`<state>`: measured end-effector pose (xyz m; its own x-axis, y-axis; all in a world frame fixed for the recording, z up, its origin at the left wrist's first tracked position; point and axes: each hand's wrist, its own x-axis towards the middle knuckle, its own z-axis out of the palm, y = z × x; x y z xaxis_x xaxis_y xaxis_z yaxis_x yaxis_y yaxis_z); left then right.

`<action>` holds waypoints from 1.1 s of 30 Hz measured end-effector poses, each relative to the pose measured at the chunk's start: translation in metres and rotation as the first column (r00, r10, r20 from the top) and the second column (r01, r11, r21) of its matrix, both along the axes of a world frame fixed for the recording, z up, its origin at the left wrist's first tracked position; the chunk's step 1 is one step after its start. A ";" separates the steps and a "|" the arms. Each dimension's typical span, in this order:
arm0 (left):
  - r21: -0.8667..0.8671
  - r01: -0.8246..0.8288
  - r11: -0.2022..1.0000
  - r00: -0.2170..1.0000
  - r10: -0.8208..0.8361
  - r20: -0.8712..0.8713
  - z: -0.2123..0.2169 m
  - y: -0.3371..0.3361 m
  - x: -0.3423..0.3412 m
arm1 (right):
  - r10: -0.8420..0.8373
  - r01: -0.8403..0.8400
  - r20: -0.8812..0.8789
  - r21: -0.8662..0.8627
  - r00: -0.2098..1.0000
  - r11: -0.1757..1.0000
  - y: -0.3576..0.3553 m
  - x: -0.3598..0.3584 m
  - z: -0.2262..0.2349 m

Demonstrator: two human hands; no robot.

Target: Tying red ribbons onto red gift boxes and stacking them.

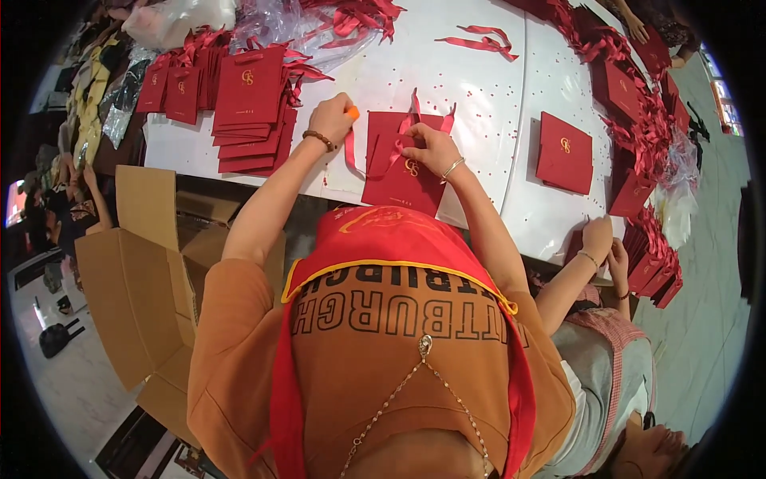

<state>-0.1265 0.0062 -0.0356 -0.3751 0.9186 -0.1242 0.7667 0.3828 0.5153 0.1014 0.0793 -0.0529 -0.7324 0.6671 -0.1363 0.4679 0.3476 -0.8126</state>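
Note:
A dark red paper gift bag [391,185] with gold print lies flat on the white table [487,144] in front of me. My left hand [329,121] is closed at the left of the bag, on one end of a pinkish-red ribbon [349,150]. A small orange piece [352,112] shows at its fingertips; its kind cannot be made out. The ribbon sags from there and runs back over the bag. Above the gold print, my right hand [433,150] pinches the ribbon between thumb and fingers. More ribbon ends stick up from the bag's top edge.
Stacked red bags [249,92] stand at left, below clear plastic wrap [275,24]. Loose ribbons [483,41] lie at the back. Another few bags [564,152] rest to the right, near a co-worker's hands [597,238]. Ribboned bags line the far right edge. An open cardboard box [132,295] is at left.

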 end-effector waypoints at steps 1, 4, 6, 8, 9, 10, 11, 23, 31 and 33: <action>0.019 0.005 1.000 0.998 -0.004 -0.067 0.011 0.004 0.011 | 0.005 -0.005 -0.007 0.001 1.000 1.000 0.000 0.000 0.000; 0.004 -0.020 1.000 0.975 0.021 -0.221 0.023 0.001 0.024 | 0.003 -0.001 -0.054 0.024 0.999 1.000 -0.001 0.001 -0.003; -0.225 -0.022 0.974 0.949 -0.050 -0.313 0.015 -0.003 0.025 | -0.004 0.008 -0.096 0.046 0.995 0.999 0.000 0.001 -0.005; -0.089 0.023 0.996 0.940 -0.052 -0.338 -0.004 -0.010 0.020 | 0.003 -0.004 0.039 0.012 0.999 1.000 0.000 0.000 0.003; -0.039 0.043 0.998 0.975 -0.051 -0.218 -0.008 -0.008 0.016 | 0.002 -0.002 0.038 0.011 0.999 1.000 -0.001 0.000 0.004; 0.014 0.057 0.998 0.994 -0.056 -0.094 -0.007 -0.006 0.017 | -0.001 0.000 0.022 0.017 1.000 1.000 -0.001 0.000 0.005; 0.014 0.059 0.998 0.994 -0.058 -0.094 -0.006 -0.004 0.017 | -0.003 0.003 0.007 0.023 1.000 1.000 0.000 0.001 0.005; 0.100 0.219 0.971 0.919 -0.240 0.313 0.006 0.010 0.061 | -0.065 -0.114 0.313 0.520 0.947 0.846 -0.006 0.026 0.052; 0.231 0.210 0.950 0.947 -0.256 0.196 0.029 0.012 0.086 | -0.194 0.195 0.068 -0.019 0.979 0.981 -0.010 0.052 0.025; 0.219 0.244 0.945 0.917 -0.298 0.264 0.028 0.007 0.098 | -0.230 0.239 0.073 -0.150 0.970 0.959 -0.009 0.052 0.020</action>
